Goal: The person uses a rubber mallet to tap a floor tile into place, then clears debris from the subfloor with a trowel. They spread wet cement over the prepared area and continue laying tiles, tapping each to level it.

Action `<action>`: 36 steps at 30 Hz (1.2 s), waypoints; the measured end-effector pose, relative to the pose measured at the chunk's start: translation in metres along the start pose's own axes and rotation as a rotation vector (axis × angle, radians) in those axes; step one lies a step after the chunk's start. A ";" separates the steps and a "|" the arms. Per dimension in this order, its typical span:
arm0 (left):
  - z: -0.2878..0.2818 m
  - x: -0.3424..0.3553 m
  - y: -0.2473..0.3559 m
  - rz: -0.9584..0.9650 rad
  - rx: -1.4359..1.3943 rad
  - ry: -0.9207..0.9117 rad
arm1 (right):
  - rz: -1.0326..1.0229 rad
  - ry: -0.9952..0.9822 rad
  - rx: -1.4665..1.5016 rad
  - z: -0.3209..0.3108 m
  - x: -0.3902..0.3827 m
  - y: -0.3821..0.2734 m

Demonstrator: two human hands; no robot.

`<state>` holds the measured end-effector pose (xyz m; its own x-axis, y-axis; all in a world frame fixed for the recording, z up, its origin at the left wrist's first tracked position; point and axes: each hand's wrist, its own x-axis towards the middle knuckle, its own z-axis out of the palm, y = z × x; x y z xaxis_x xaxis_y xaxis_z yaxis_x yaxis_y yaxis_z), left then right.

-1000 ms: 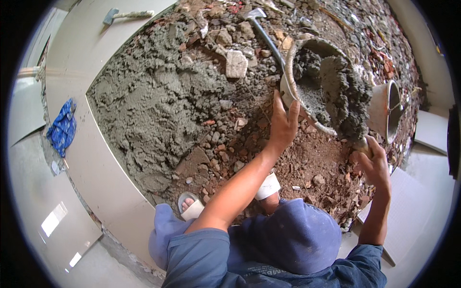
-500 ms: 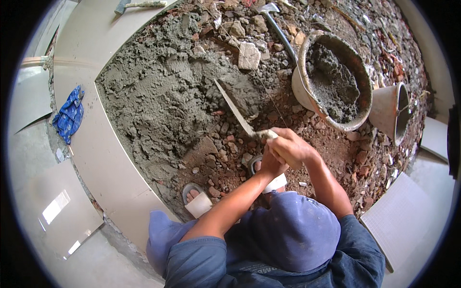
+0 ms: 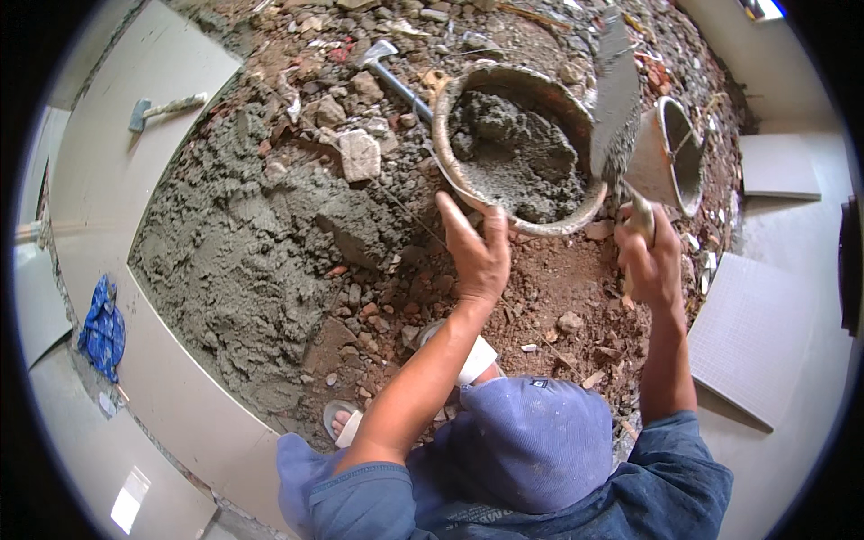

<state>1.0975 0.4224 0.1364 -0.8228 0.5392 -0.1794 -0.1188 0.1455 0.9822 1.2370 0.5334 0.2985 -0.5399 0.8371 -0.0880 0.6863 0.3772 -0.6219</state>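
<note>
My right hand [image 3: 650, 261] is wrapped round the handle of a trowel [image 3: 616, 103]. The mortar-coated blade points away from me, raised beside the right rim of a bucket [image 3: 461, 184]. Grey wet mortar [image 3: 513, 148] fills much of that bucket, which leans toward me. At its near left rim is my left hand [image 3: 479, 261], fingers and thumb spread apart; the fingertips appear to touch the bucket's side. A wide bed of rough mortar [image 3: 243, 270] covers the ground to the left.
A second bucket [image 3: 643, 157] lies tipped at the right. An axe-like tool [image 3: 396, 85] rests on rubble near a pale stone [image 3: 360, 155]. On the left, large floor tiles [image 3: 171, 315] carry a hammer [image 3: 166, 108] and blue cloth [image 3: 103, 328]. More tiles [image 3: 751, 333] are at right.
My hands have separated. The trowel has moved right, from over the mortar bed to the bucket's right side. My left hand has come to the bucket rim. The view has shifted right.
</note>
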 end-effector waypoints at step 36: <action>-0.010 0.025 -0.002 -0.077 -0.124 -0.089 | -0.188 -0.422 -0.300 0.003 0.055 -0.054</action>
<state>1.0719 0.4270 0.1305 -0.7567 0.6028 -0.2531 -0.2519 0.0885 0.9637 1.1693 0.5581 0.3249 -0.7730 0.5360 -0.3393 0.6344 0.6533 -0.4132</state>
